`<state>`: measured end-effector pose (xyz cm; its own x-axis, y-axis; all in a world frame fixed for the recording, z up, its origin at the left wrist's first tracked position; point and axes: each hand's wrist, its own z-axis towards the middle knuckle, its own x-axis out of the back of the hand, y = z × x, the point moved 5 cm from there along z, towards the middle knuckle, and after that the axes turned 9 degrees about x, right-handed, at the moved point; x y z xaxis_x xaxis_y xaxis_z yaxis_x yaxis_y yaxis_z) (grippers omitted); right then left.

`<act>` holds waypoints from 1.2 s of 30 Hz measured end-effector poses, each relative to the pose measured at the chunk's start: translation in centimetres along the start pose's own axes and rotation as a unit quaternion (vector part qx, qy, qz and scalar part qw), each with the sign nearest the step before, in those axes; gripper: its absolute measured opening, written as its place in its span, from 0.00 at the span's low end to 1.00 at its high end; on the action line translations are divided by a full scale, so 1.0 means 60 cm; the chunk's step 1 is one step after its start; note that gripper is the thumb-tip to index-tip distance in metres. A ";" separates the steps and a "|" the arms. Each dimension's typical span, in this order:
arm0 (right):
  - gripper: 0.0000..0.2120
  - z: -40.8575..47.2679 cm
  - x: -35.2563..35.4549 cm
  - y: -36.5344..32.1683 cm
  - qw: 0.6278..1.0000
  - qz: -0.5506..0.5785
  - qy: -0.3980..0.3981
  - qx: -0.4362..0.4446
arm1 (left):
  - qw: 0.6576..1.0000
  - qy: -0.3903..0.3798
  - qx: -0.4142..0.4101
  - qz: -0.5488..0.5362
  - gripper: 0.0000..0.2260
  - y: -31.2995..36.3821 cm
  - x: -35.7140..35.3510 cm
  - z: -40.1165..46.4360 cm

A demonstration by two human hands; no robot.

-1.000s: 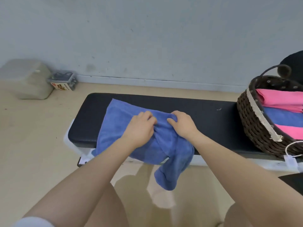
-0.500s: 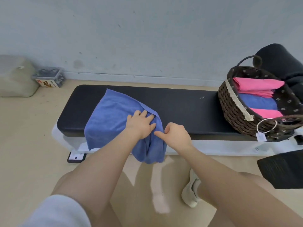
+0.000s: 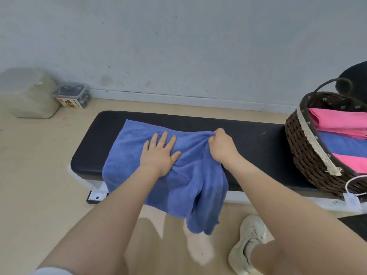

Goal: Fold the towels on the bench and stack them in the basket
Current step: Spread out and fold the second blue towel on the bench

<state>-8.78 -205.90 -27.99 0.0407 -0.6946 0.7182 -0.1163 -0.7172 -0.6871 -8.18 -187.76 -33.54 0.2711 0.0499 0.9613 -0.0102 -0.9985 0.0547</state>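
A blue towel (image 3: 131, 147) lies across the left half of the black bench (image 3: 248, 143), its near part hanging over the front edge toward the floor. My left hand (image 3: 159, 153) presses flat on the towel's middle with fingers spread. My right hand (image 3: 221, 145) pinches the towel's far right edge, bunching the cloth. At the bench's right end stands a dark wicker basket (image 3: 301, 155) holding folded pink towels (image 3: 341, 124) and a blue towel (image 3: 343, 143) stacked on edge.
A grey block (image 3: 27, 94) and a small clear box of parts (image 3: 72, 95) sit on the floor by the wall at the left. My shoe (image 3: 246, 245) is on the floor below the bench. A dark object (image 3: 355, 76) is behind the basket.
My left hand has flattened out on the towel's middle. My right hand has gone from the near edge to the far right edge and gripped it. The towel is spread wider.
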 end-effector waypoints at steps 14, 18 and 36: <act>0.15 0.054 -0.016 0.020 0.990 -0.103 0.030 0.092 | 0.994 0.001 0.097 -0.050 0.26 -0.068 0.022 0.058; 0.17 -0.029 -0.007 0.026 0.983 -0.132 -0.071 0.107 | 0.990 0.006 0.138 -0.010 0.24 -0.034 0.037 0.045; 0.08 -0.069 0.049 0.066 0.977 0.211 0.024 0.030 | 0.987 0.005 -0.145 -0.071 0.33 0.079 -0.011 -0.065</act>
<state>-13.21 -210.57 -28.15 -0.0446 -0.9269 0.3727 -0.0533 -0.3704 -0.9274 -12.20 -192.43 -32.86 0.2806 0.1908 0.9407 -0.2487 -0.9321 0.2632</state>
